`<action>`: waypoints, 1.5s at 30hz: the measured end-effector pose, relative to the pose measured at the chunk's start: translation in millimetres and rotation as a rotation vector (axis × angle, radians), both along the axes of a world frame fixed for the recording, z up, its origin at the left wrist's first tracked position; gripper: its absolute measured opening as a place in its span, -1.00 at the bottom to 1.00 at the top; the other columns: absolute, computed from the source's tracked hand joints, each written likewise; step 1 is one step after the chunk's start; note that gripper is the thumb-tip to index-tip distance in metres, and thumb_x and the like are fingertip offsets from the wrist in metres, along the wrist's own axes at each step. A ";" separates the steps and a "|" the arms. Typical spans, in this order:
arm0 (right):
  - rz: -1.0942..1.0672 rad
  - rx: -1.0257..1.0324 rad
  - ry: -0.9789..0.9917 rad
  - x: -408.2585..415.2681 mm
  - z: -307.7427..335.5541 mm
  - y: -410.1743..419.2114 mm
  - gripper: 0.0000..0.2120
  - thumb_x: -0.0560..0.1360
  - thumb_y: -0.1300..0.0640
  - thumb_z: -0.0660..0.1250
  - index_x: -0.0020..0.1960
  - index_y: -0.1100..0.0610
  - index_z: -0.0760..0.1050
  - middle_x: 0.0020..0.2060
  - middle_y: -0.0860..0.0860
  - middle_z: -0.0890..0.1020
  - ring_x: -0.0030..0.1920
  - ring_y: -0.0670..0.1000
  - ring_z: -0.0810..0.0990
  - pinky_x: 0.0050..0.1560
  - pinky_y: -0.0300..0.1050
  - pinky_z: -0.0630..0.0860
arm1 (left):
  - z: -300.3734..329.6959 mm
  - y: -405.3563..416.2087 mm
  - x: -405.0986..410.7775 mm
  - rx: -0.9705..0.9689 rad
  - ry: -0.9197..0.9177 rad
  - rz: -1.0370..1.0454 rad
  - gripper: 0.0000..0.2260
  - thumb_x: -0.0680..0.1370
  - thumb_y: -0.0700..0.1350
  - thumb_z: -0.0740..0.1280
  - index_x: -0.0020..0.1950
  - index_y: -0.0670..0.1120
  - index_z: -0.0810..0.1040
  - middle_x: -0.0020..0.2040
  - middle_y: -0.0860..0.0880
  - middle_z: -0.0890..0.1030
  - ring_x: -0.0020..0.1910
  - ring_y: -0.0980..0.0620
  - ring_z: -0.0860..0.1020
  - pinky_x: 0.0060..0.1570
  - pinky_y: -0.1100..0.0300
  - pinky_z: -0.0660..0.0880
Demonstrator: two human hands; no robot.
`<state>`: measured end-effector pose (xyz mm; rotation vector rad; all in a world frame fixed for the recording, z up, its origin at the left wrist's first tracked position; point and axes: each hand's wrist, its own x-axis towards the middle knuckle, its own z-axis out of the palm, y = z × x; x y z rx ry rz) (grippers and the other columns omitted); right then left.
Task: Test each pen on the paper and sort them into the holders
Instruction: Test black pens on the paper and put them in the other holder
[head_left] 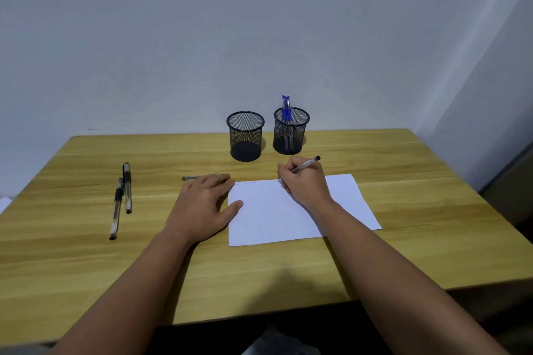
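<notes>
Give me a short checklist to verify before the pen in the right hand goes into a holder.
1. Pen grip: right hand holds the pen in a writing grip: ok.
2. Tip on the paper: hidden by the fingers: cannot tell.
3. Ink mark from this pen: only faint marks near the top edge: cannot tell.
4. Paper steadied: left hand lies flat at its left edge: ok.
5. Left holder upright, no pens seen inside: ok.
6. Right holder upright, has room beside the blue pens: ok.
</notes>
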<state>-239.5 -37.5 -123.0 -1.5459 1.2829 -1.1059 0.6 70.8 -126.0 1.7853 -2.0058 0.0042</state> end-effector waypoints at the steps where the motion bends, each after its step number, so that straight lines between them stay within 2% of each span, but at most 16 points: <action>1: -0.006 -0.001 -0.011 -0.3 -0.1 -0.2 -0.62 0.62 0.11 0.46 -0.29 0.26 0.49 -0.37 0.29 0.64 -0.40 0.10 0.63 -0.34 -0.04 0.56 | -0.1 0.0 -0.2 -0.001 -0.002 -0.001 -0.43 0.51 0.35 0.18 0.41 0.10 0.55 0.44 0.13 0.50 0.44 0.04 0.40 0.35 -0.05 0.31; 9: -0.052 -0.018 -0.038 -2.3 0.7 1.3 -0.63 0.63 0.18 0.43 -0.23 0.39 0.45 -0.33 0.40 0.59 -0.42 0.10 0.60 -0.40 -0.10 0.52 | 0.3 1.1 -0.7 0.001 -0.008 -0.003 -0.43 0.51 0.35 0.17 0.41 0.09 0.55 0.44 0.12 0.50 0.44 0.04 0.39 0.34 -0.06 0.31; 13: -0.046 -0.024 0.001 -1.2 0.6 0.9 -0.64 0.62 0.16 0.44 -0.27 0.34 0.48 -0.37 0.34 0.60 -0.42 0.13 0.62 -0.38 -0.07 0.53 | 0.4 1.3 -0.5 0.000 0.000 -0.004 -0.42 0.51 0.35 0.17 0.41 0.09 0.55 0.44 0.12 0.50 0.44 0.03 0.40 0.35 -0.06 0.31; 16: -0.062 -0.020 0.010 -2.0 -0.5 -0.1 -0.65 0.59 0.19 0.42 -0.28 0.35 0.43 -0.38 0.37 0.56 -0.42 0.17 0.61 -0.36 0.00 0.54 | -0.1 0.7 -0.6 -0.001 0.005 -0.003 -0.44 0.51 0.34 0.19 0.41 0.09 0.55 0.44 0.12 0.50 0.44 0.04 0.40 0.35 -0.06 0.31; 21: -0.070 -0.024 0.001 -2.1 0.9 0.8 -0.64 0.62 0.21 0.39 -0.24 0.40 0.40 -0.34 0.43 0.55 -0.41 0.17 0.58 -0.38 -0.04 0.53 | -0.9 -0.4 -0.3 -0.001 0.002 -0.002 -0.45 0.52 0.33 0.20 0.40 0.09 0.55 0.44 0.12 0.50 0.44 0.04 0.40 0.35 -0.07 0.33; 26: -0.081 -0.021 0.006 -2.8 -1.6 -1.9 -0.61 0.57 0.16 0.39 -0.35 0.24 0.33 -0.47 0.24 0.44 -0.40 0.19 0.56 -0.32 0.03 0.52 | -0.9 -0.1 0.2 0.003 0.001 -0.001 -0.45 0.52 0.33 0.21 0.41 0.10 0.54 0.44 0.13 0.50 0.44 0.04 0.39 0.36 -0.06 0.32; 29: -0.073 -0.028 0.018 -1.5 -1.3 -1.7 -0.61 0.56 0.09 0.39 -0.33 0.24 0.35 -0.40 0.35 0.49 -0.40 0.27 0.56 -0.31 0.05 0.54 | -0.1 0.3 -0.2 0.002 0.003 -0.001 -0.45 0.52 0.33 0.20 0.42 0.10 0.54 0.44 0.13 0.50 0.45 0.04 0.39 0.36 -0.06 0.31; 32: -0.088 -0.041 0.014 -1.7 -0.6 -1.9 -0.61 0.52 0.05 0.37 -0.31 0.25 0.33 -0.36 0.39 0.45 -0.38 0.15 0.50 -0.30 0.04 0.49 | 0.1 0.0 -0.9 0.002 0.001 -0.001 -0.44 0.51 0.34 0.20 0.41 0.09 0.55 0.44 0.13 0.50 0.45 0.04 0.39 0.36 -0.07 0.32; 37: -0.097 -0.061 0.068 -2.1 2.2 0.2 -0.61 0.51 0.12 0.36 -0.39 0.14 0.27 -0.49 0.08 0.32 -0.40 0.09 0.42 -0.33 -0.02 0.43 | -0.3 0.5 -0.3 0.007 0.006 0.000 -0.43 0.51 0.34 0.18 0.41 0.10 0.54 0.44 0.14 0.49 0.45 0.04 0.39 0.35 -0.07 0.33; 41: -0.097 -0.064 0.084 -2.3 2.7 1.2 -0.62 0.53 0.14 0.35 -0.35 0.21 0.25 -0.46 0.10 0.31 -0.39 0.08 0.38 -0.34 -0.03 0.39 | -0.3 0.5 -0.3 0.009 0.008 0.002 -0.44 0.51 0.34 0.19 0.42 0.10 0.54 0.44 0.14 0.49 0.45 0.05 0.38 0.35 -0.07 0.33; 45: -0.103 -0.093 0.112 -3.5 5.5 3.3 -0.59 0.58 0.22 0.33 -0.36 0.19 0.22 -0.47 0.07 0.29 -0.40 0.07 0.33 -0.35 -0.08 0.32 | -0.4 0.2 -0.2 0.012 0.003 0.002 -0.43 0.51 0.35 0.18 0.41 0.10 0.54 0.45 0.14 0.49 0.45 0.04 0.39 0.36 -0.07 0.34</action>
